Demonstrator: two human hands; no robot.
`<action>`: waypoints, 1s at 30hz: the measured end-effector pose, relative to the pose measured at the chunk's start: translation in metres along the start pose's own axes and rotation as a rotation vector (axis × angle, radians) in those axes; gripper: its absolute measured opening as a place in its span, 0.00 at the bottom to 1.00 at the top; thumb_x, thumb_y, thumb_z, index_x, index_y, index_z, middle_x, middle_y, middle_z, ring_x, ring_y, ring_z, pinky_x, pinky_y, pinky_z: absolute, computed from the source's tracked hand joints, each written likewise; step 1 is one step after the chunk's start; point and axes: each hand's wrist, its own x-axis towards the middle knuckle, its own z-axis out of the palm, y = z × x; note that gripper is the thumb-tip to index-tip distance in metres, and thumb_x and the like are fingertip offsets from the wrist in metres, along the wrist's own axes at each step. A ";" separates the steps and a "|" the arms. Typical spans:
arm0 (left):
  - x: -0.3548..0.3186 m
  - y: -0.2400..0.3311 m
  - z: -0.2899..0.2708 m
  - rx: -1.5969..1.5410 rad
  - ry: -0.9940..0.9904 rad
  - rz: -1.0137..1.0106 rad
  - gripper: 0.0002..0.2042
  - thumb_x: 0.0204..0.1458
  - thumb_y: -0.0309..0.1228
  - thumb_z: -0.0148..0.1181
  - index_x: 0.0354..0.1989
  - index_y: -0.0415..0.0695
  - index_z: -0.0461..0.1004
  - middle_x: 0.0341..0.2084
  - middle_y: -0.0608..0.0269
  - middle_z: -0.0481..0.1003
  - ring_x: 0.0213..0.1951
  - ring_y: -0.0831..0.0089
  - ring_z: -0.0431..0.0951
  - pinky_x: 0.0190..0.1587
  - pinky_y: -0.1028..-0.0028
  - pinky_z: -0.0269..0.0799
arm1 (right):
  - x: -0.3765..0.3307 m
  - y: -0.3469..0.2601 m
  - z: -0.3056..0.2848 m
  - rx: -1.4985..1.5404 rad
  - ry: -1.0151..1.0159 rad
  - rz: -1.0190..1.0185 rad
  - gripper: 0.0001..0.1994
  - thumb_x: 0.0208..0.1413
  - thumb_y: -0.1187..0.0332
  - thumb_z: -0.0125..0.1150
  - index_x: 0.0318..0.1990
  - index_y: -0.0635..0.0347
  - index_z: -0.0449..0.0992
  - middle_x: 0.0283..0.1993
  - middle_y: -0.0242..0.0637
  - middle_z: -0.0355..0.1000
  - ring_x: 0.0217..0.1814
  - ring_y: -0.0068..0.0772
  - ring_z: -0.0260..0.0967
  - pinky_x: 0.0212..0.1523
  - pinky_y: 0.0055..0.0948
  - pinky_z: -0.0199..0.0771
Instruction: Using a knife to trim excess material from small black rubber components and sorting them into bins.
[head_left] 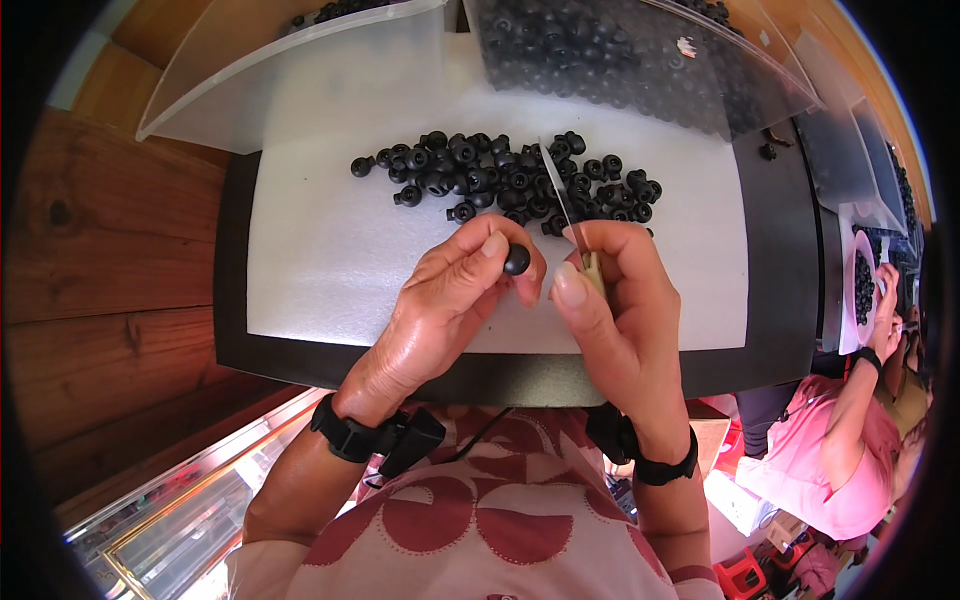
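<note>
Between the thumb and fingers of my left hand (455, 275) is a small round black plastic piece (517, 260), which looks like a cord lock. My right hand (625, 300) grips a small knife by its pale handle (594, 270). The knife's thin blade (556, 185) points up and away, slightly to the left, over a pile of similar black pieces (470, 180). Blade and held piece are apart. The pile is spread on a white sheet (320, 250) just beyond both hands.
Two translucent plastic bins (330, 80) (610, 70) stand at the far edge, the right one full of black pieces. A dark tabletop (780, 260) borders the sheet. Wooden boards (110, 250) lie left. At right, a person in pink (830, 440) works by a pink bowl (862, 290).
</note>
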 end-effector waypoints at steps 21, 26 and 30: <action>0.000 0.016 -0.003 -0.057 -0.105 0.053 0.20 0.67 0.46 0.51 0.44 0.37 0.71 0.38 0.57 0.74 0.44 0.67 0.73 0.55 0.67 0.66 | 0.010 -0.009 0.003 0.156 -0.050 0.154 0.14 0.65 0.63 0.64 0.44 0.65 0.71 0.29 0.30 0.71 0.30 0.17 0.65 0.32 0.23 0.66; -0.009 0.029 0.009 0.208 0.006 0.059 0.20 0.66 0.46 0.55 0.44 0.36 0.73 0.39 0.57 0.77 0.45 0.68 0.75 0.54 0.67 0.68 | 0.015 -0.031 0.007 -0.097 -0.070 0.014 0.17 0.60 0.61 0.69 0.44 0.65 0.71 0.25 0.33 0.67 0.27 0.20 0.64 0.28 0.24 0.64; -0.012 0.047 0.024 0.343 -0.017 0.019 0.19 0.70 0.46 0.49 0.45 0.39 0.74 0.39 0.64 0.74 0.45 0.75 0.71 0.55 0.72 0.65 | 0.012 -0.027 0.007 0.078 -0.062 0.024 0.14 0.62 0.63 0.67 0.44 0.64 0.71 0.24 0.31 0.67 0.27 0.18 0.63 0.28 0.23 0.64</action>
